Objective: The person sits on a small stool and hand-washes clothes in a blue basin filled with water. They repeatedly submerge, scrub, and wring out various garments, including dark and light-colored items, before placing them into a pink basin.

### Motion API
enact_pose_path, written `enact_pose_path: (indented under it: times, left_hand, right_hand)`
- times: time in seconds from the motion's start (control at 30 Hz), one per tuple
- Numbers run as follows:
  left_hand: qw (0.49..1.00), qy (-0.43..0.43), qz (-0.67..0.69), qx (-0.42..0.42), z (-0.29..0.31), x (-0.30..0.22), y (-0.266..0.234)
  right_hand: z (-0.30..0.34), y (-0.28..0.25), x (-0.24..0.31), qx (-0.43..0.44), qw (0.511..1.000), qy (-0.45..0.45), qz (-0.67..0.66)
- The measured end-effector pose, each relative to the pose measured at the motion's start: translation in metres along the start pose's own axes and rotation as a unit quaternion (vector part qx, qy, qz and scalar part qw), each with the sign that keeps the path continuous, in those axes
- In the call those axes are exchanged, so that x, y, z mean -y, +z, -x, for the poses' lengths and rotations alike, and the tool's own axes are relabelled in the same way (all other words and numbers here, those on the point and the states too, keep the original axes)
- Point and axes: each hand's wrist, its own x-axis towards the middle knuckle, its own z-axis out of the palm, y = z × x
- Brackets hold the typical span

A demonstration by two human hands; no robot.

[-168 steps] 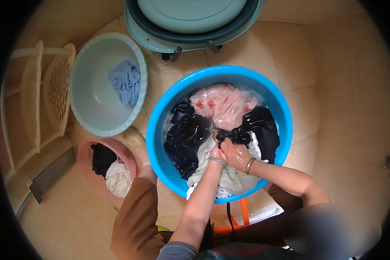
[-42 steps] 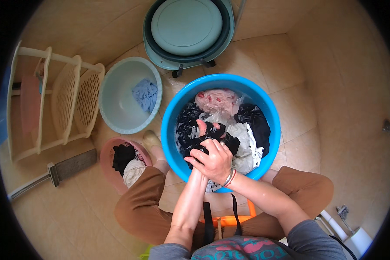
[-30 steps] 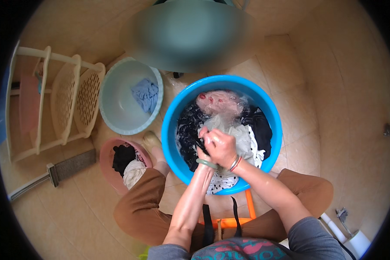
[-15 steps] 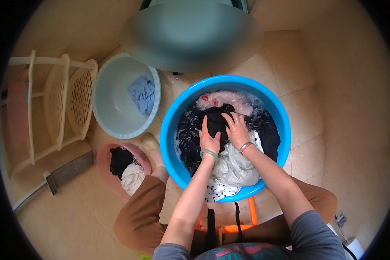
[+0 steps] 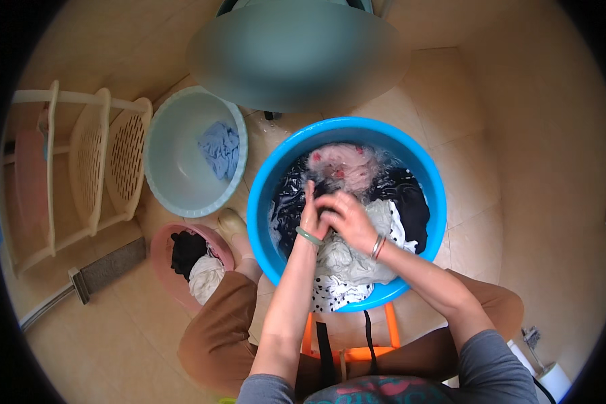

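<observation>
Over a blue basin (image 5: 431,222) of foamy water and wet clothes, my two hands have come together. My left hand (image 5: 312,217), with a pale green bangle at its wrist, is on edge with its visible fingers stretched upward. Motion smears my right hand (image 5: 350,217), whose fingers cross the left palm; whether cloth is between them is hidden. Dark wet clothing (image 5: 288,192) lies below and around them. Beyond floats a pink cloth with red spots (image 5: 347,165). Nearer me are a whitish garment (image 5: 357,259) and a white cloth with black dots (image 5: 340,293) over the rim.
A pale basin (image 5: 175,182) at the left holds a blue cloth (image 5: 220,149). Below it, a pink basin (image 5: 165,283) contains black and white clothes. A cream rack (image 5: 91,158), a long-handled mop (image 5: 111,268) and an orange stool (image 5: 392,326) stand around.
Both hands have left the black cloth they were pressing and met, the right moving left across the left one. The black bundle has sunk, and the pink cloth shows more.
</observation>
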Motion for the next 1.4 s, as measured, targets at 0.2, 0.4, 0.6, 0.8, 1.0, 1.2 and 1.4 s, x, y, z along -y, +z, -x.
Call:
enact_pose_path:
  times: [0.2,0.4,0.6,0.8,1.0,1.2,1.4]
  left_hand:
    - [0.994,-0.005,0.022,0.110,0.068,0.008,0.036]
    - [0.997,0.063,0.010,0.046,0.098,0.015,0.052]
    - [0.995,0.098,0.003,0.015,0.099,0.015,0.058]
    - [0.991,0.123,0.039,0.024,0.092,0.023,0.057]
    - [0.954,0.184,-0.171,-0.165,0.104,0.031,0.086]
    - [0.985,0.168,0.005,-0.035,0.111,0.010,0.046]
    - [0.941,0.277,-0.107,-0.163,0.125,0.013,0.031]
  right_hand:
    - [0.058,0.002,0.094,0.075,0.965,-0.107,0.227]
    - [0.042,0.008,0.120,-0.042,0.948,-0.139,0.284]
    - [0.028,0.008,0.120,-0.153,0.956,-0.097,0.230]
    - [0.021,0.002,0.104,-0.173,0.973,-0.090,0.123]
    - [-0.002,-0.018,0.016,-0.190,0.960,0.181,0.102]
    - [0.018,-0.080,-0.038,-0.143,0.925,0.230,-0.267]
    - [0.020,-0.121,0.024,-0.111,0.930,0.238,-0.257]
